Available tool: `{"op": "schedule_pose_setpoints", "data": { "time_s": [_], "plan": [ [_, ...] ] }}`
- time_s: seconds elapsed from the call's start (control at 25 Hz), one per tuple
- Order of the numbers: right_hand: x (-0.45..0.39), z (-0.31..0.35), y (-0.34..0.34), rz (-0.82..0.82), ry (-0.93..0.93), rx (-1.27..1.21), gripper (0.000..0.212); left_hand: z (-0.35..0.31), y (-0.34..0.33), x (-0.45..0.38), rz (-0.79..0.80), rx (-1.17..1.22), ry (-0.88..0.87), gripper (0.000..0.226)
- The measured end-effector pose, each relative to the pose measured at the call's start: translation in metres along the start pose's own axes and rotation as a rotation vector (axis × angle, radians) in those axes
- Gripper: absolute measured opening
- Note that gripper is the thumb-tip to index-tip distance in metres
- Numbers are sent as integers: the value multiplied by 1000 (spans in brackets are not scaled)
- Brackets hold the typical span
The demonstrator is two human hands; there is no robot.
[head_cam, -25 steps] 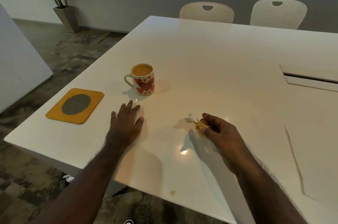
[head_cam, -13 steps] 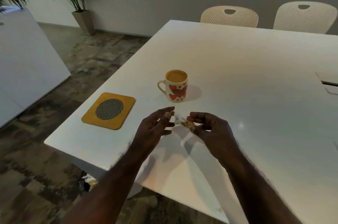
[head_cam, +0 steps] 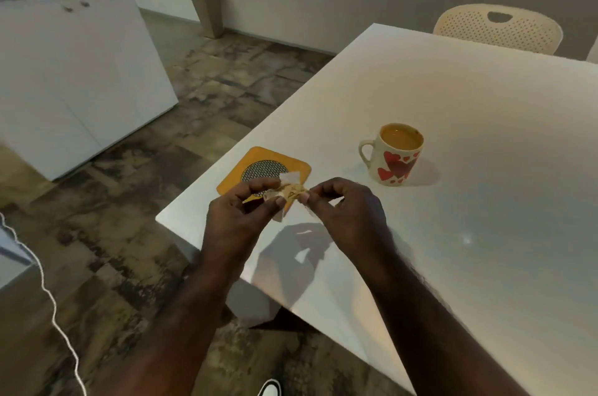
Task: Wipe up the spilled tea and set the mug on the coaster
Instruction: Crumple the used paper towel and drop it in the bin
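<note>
A white mug with red hearts (head_cam: 395, 159), full of tea, stands on the white table (head_cam: 485, 137) to the right of the coaster. The orange coaster (head_cam: 255, 159) with a dark mesh disc lies near the table's left corner, partly hidden by my hands. My left hand (head_cam: 241, 217) and my right hand (head_cam: 346, 211) are raised above the table edge, and both pinch a small crumpled tea-stained tissue (head_cam: 288, 190) between their fingertips. No wet spill is plainly visible on the tabletop.
A perforated cream chair (head_cam: 498, 28) stands at the far side of the table. On the left are a white cabinet (head_cam: 74, 78) and a potted plant (head_cam: 205, 4). A white cord (head_cam: 48, 292) runs over the tiled floor.
My left hand left the tabletop and joined the right on the tissue. Both hands rose off the table, and the view swung left, so mug and coaster sit further right.
</note>
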State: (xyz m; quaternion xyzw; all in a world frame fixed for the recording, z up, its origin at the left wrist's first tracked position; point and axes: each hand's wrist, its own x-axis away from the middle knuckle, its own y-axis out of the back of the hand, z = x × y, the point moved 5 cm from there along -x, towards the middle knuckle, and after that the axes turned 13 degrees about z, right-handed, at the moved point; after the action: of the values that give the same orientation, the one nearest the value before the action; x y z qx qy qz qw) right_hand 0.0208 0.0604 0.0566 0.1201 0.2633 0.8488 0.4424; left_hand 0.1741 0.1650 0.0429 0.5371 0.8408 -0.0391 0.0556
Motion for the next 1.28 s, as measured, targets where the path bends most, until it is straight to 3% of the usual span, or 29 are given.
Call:
{"op": "schedule_pose_setpoints", "data": {
  "time_s": [0.08,0.16,0.36,0.56,0.92,1.28],
  "plan": [
    [-5,6,-8,78,14,-96,26,-10,6,4,-58,-64,-78,22],
    [-31,64,-122,376,51,-186,30,-8,114,28,-278,-117,-64,20],
    [-31,100,-140,405,97,-420,32,-30,139,38,-301,-289,-167,16],
    [-39,139,-214,508,54,-622,30,-38,203,65,-509,-425,-183,8],
    [-36,142,-382,665,-171,-698,29,34,315,111,-769,-359,25,14],
    [-39,50,-503,710,-520,-593,40,190,374,119,-674,-255,501,17]
  ]
}}
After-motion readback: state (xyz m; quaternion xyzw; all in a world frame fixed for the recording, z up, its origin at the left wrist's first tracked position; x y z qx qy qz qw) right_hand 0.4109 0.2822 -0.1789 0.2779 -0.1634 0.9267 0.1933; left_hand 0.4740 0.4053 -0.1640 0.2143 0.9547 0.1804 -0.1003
